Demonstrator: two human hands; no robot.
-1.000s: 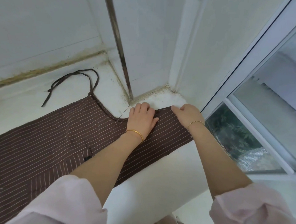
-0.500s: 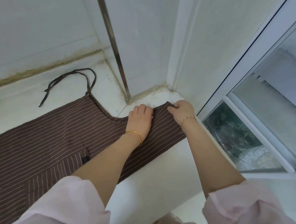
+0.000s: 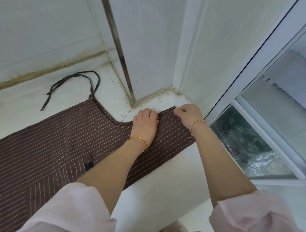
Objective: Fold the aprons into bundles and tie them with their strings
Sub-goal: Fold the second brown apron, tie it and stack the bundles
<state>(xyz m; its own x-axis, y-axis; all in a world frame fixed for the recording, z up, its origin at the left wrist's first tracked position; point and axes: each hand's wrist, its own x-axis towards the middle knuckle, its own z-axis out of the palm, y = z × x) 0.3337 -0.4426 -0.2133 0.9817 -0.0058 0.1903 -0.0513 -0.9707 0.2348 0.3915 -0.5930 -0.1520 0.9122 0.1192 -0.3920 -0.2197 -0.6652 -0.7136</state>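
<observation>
The brown apron (image 3: 58,142) is cut off by the frame's edge at 8 o'clock, so its lower part and full outline cannot be seen, and both forearms cross over it and cover part of the cloth. It lies flat on a white worktop (image 3: 163,183), with its narrow bib end pointing toward 2 o'clock, into the corner where the walls meet. The left hand (image 3: 144,124) rests knuckles-up on the bib's top hem with its fingers bent. The fingertips are tucked under and out of sight, so I cannot tell whether they grip the hem or only press on it. Just beside it at 2 o'clock, the right hand (image 3: 187,114) has curled fingers and pinches the bib's far corner between thumb and forefinger. The fabric is a thin woven brown with fine pale pinstripes. The stripes run at a different angle on a patch pocket near 7 o'clock, where a small dark tab (image 3: 88,165) sits that is too small to make out. A dark, flat string (image 3: 76,80) leaves the apron's curved side edge at 10 o'clock of the left hand and loops loosely over the bare worktop. A plain gold bangle (image 3: 140,141) circles the left wrist, and a thin twisted bracelet (image 3: 198,122) the right. Pale pink sleeves (image 3: 73,209) are pushed up at 6 o'clock. The worktop is smooth and glossy, with brownish grime along the seam where it joins the wall. A metal strip (image 3: 117,43) runs up the wall at 12 o'clock. At 3 o'clock is a white-framed window (image 3: 257,68), and what lies behind its glass is blurred.
</observation>
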